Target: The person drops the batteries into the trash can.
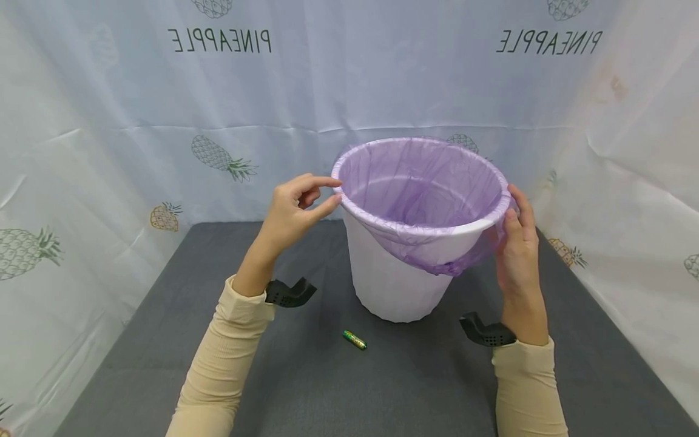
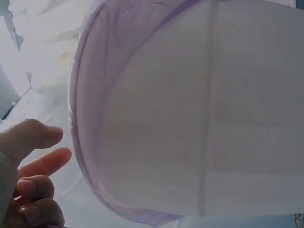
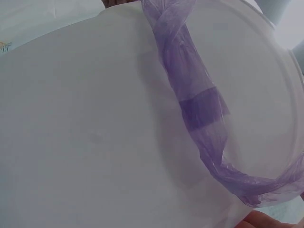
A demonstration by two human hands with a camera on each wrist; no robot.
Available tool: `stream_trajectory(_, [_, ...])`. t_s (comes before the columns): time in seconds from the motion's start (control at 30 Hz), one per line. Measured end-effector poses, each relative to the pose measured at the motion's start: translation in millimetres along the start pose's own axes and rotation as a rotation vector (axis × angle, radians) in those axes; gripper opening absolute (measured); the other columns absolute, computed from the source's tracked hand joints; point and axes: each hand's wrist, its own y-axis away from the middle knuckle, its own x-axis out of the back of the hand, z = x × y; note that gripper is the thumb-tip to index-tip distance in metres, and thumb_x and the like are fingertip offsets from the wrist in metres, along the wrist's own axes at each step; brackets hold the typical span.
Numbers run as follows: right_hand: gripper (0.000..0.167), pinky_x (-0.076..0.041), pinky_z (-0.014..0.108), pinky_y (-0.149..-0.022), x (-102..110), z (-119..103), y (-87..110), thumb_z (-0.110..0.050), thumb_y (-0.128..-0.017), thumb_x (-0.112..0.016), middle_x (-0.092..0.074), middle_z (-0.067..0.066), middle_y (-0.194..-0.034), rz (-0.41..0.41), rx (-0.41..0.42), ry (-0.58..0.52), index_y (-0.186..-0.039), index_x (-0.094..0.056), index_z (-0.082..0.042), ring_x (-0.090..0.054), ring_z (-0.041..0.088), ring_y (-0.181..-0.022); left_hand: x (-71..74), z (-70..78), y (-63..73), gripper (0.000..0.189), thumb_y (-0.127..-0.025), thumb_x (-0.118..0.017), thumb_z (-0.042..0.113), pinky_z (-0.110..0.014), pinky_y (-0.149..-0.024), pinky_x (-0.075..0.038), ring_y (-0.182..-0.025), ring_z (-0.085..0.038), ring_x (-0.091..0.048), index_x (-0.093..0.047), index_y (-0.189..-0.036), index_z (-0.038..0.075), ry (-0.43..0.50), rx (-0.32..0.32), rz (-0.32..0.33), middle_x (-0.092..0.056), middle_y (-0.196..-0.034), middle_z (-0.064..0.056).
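A white trash bin (image 1: 401,285) stands upright on the table, lined with a translucent purple garbage bag (image 1: 420,188) that is folded out over its rim. At the left side of the rim is my left hand (image 1: 292,209), thumb and index finger spread a little apart with their tips right at the edge. In the left wrist view these fingertips (image 2: 61,154) show just beside the bag-covered rim. My right hand (image 1: 519,249) holds the bag's overhang at the right rim. A twisted, bunched band of the bag (image 3: 204,114) hangs outside the bin in the right wrist view.
A small green and gold battery-like cylinder (image 1: 355,340) lies on the dark grey table (image 1: 306,388) in front of the bin. White curtains (image 1: 349,85) with pineapple prints hang behind and on both sides. Each wrist wears a black camera mount (image 1: 289,293).
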Motion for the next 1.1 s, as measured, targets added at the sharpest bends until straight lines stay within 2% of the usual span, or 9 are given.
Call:
stream_trajectory(0.33, [0.035, -0.045, 0.019, -0.091, 0, 0, -0.1, -0.017, -0.099, -0.054, -0.058, 0.0, -0.123, 0.018, 0.009, 0.015, -0.134, -0.053, -0.015, -0.057, 0.009, -0.106, 7.7, -2.8, 17.7, 0.014, -0.084, -0.07, 0.001, -0.017, -0.058, -0.025, -0.062, -0.006, -0.027, -0.073, -0.097, -0.003, 0.004, -0.012, 0.01, -0.029, -0.064, -0.001])
stream_trajectory(0.53, [0.035, -0.043, 0.019, -0.092, 1, 1, -0.2, -0.017, -0.099, -0.054, -0.058, 0.0, -0.123, 0.023, 0.007, 0.011, -0.133, -0.053, -0.015, -0.056, 0.008, -0.107, 10.5, -10.5, 31.5, 0.016, -0.083, -0.071, -0.001, -0.018, -0.056, -0.024, -0.061, -0.006, -0.026, -0.074, -0.098, 0.0, -0.006, 0.01, -0.012, -0.029, -0.064, -0.003])
stream_trajectory(0.77, [0.038, -0.045, 0.02, -0.091, 2, 4, -0.9, -0.022, -0.097, -0.058, -0.059, -0.002, -0.12, 0.07, 0.0, 0.09, -0.134, -0.053, -0.018, -0.058, 0.008, -0.104, 8.9, -21.0, 51.6, 0.016, -0.082, -0.071, -0.001, -0.019, -0.055, -0.023, -0.06, -0.004, -0.025, -0.074, -0.097, 0.003, -0.014, 0.048, -0.037, -0.029, -0.064, -0.004])
stream_trajectory(0.87, [0.037, -0.044, 0.02, -0.092, 1, 4, -0.4, -0.02, -0.097, -0.057, -0.058, -0.001, -0.122, 0.05, -0.001, 0.046, -0.134, -0.053, -0.016, -0.057, 0.009, -0.105, 6.6, -26.0, 59.6, 0.015, -0.083, -0.071, -0.001, -0.019, -0.055, -0.023, -0.06, -0.003, -0.024, -0.074, -0.097, 0.003, -0.016, 0.065, -0.059, -0.029, -0.064, -0.003])
stream_trajectory(1.1, [0.035, -0.044, 0.019, -0.092, 0, 2, -0.3, -0.017, -0.099, -0.053, -0.058, -0.001, -0.123, 0.021, 0.008, 0.023, -0.133, -0.053, -0.016, -0.057, 0.008, -0.107, 2.1, -34.6, 70.9, 0.015, -0.083, -0.07, -0.001, -0.021, -0.053, -0.024, -0.059, -0.002, -0.025, -0.074, -0.097, 0.004, 0.003, 0.076, -0.102, -0.03, -0.064, -0.005])
